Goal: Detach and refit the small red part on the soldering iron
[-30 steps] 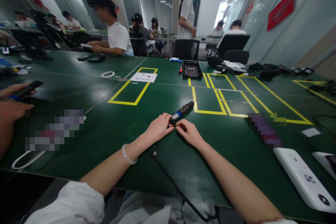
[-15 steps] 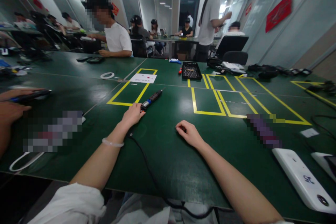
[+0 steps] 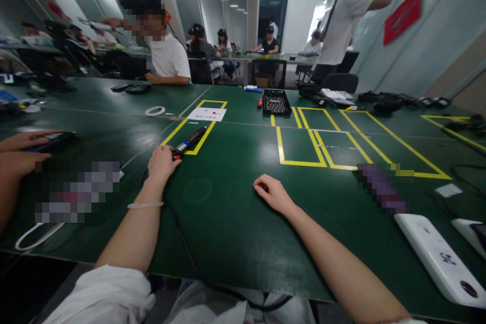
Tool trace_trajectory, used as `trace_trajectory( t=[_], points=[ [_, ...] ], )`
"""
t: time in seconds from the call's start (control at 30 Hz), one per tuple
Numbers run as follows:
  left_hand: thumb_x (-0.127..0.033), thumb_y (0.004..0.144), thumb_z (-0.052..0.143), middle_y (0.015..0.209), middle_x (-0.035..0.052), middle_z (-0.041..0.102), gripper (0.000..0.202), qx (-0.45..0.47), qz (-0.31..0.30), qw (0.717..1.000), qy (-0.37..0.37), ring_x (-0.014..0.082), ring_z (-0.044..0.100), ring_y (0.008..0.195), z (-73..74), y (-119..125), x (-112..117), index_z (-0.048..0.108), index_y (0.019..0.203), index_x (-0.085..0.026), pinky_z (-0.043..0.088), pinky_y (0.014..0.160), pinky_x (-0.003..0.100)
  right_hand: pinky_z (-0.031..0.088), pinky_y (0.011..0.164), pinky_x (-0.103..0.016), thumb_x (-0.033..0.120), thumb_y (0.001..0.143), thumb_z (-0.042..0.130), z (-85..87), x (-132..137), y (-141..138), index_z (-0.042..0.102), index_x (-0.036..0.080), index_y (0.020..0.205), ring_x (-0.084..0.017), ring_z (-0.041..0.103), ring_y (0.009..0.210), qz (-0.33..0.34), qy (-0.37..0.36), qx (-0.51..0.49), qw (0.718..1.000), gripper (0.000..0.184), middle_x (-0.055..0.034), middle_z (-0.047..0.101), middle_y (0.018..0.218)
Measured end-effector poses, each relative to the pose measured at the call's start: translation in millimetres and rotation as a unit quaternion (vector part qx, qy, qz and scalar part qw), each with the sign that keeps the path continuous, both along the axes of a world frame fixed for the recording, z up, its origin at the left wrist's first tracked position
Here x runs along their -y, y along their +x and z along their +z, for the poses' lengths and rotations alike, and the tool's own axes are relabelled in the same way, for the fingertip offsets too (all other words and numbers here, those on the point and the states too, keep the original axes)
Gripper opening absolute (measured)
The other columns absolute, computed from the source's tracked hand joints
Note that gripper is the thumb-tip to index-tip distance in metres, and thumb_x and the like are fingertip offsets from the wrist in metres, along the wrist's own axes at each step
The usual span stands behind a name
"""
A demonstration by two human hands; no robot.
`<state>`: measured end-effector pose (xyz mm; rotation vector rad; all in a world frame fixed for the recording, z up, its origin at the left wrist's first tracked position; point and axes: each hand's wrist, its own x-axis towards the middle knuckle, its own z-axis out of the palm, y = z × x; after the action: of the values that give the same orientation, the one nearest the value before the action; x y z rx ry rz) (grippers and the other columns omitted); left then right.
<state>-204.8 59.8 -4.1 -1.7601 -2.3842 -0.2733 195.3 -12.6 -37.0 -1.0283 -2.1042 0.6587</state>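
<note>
Nearest, the right hand point(image 3: 274, 193) rests loosely curled on the green table point(image 3: 235, 212), holding nothing. Farther left, the left hand point(image 3: 161, 162) grips the electric screwdriver point(image 3: 190, 140) at its butt; rigid, slim, probably light, its cord trailing toward the person, tip pointing away over yellow tape point(image 3: 197, 144).

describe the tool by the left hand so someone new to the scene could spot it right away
Start at the big green table and find the yellow taped rectangle left of centre. Across its near edge lies a slim dark corded tool with a blue band near its butt, which the left hand touches. A black cable trails from it toward the person, which nothing else nearby has.
</note>
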Motion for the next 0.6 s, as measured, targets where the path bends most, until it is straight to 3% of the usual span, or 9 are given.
trace_trajectory(
  t=[0.23,0.6],
  points=[
    [-0.040,0.085,0.054,0.110,0.0140,0.057,0.029,0.023,0.013,1.000,-0.013,0.0305,0.059,0.096,13.0,16.9,6.7,0.055,0.104,-0.018,0.049,0.073,0.039,0.042,0.069,-0.025,0.019,0.090,0.054,-0.7,-0.6,0.9,0.061,0.019,0.088,-0.014,0.055,0.076,0.001,0.003,0.001,1.000,0.008,-0.0017,0.061,0.082],
    [-0.038,0.086,0.050,0.109,0.0135,0.058,0.024,0.049,0.021,0.998,0.026,0.0307,0.059,0.095,1.6,16.3,7.5,0.053,0.102,-0.019,0.047,0.074,0.039,0.041,0.069,-0.025,0.018,0.090,0.054,-1.6,0.2,0.2,0.061,0.019,0.087,-0.015,0.055,0.075,0.003,0.002,0.011,1.000,0.008,-0.0017,0.060,0.081]
  ],
)
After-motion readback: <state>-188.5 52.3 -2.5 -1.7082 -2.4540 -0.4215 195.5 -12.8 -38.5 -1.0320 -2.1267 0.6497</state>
